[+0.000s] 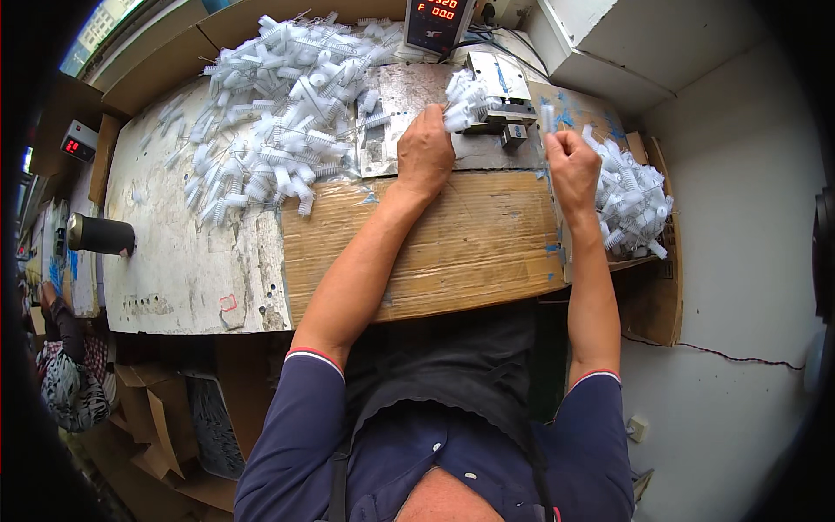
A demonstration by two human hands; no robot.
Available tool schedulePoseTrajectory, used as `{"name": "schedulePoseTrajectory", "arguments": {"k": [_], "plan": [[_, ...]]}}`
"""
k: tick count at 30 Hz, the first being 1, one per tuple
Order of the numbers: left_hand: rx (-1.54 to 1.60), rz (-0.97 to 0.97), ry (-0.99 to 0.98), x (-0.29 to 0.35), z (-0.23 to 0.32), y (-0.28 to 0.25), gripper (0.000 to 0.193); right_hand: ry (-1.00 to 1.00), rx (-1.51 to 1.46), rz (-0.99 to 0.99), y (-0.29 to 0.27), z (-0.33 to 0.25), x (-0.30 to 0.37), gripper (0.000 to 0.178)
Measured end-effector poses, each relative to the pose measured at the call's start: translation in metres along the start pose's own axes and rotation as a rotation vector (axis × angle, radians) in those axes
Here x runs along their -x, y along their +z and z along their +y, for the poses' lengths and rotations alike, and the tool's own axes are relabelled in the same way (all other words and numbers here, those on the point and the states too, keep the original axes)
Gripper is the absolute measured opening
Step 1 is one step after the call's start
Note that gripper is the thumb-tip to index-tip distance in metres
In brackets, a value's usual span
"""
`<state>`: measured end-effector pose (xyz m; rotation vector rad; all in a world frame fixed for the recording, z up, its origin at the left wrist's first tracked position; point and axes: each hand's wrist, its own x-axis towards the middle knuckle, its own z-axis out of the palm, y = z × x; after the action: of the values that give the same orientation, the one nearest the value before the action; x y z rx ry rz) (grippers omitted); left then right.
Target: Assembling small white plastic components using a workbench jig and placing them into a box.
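Note:
My left hand (425, 154) is closed round the stems of a bunch of small white-bristled wire brushes (468, 102). Their bristle ends point right, close against a metal clamp fixture (513, 133) on a steel plate (377, 157). To the right of that fixture, my right hand (573, 170) is raised with thumb and fingers pinched on a single small brush (547, 118), which stands upright above the fingertips. Just beyond the right wrist lies a pile of similar brushes (631, 204) at the table's right side.
A large heap of brushes (287, 113) covers the back left of the worktable. Cardboard (417, 252) lines its front. Behind stands a counter box with a red display (435, 24). A black cylinder (103, 235) lies at left; another person (74, 374) sits beyond it.

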<state>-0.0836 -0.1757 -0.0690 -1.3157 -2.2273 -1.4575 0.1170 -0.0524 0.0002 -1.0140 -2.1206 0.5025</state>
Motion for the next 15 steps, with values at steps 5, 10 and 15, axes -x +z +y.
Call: {"name": "schedulePoseTrajectory", "arguments": {"k": [5,10,15], "plan": [[0.046,0.028,-0.019,-0.003,0.0,0.001,0.019,0.074,-0.052,-0.197,0.022,-0.013,0.036,0.021],[0.018,-0.02,-0.016,-0.002,0.002,-0.001,0.021,0.09,0.041,-0.144,0.048,-0.02,0.033,0.022],[0.008,-0.027,0.001,-0.001,0.003,-0.002,0.022,0.125,0.089,-0.083,0.063,-0.021,0.03,0.021]]}}
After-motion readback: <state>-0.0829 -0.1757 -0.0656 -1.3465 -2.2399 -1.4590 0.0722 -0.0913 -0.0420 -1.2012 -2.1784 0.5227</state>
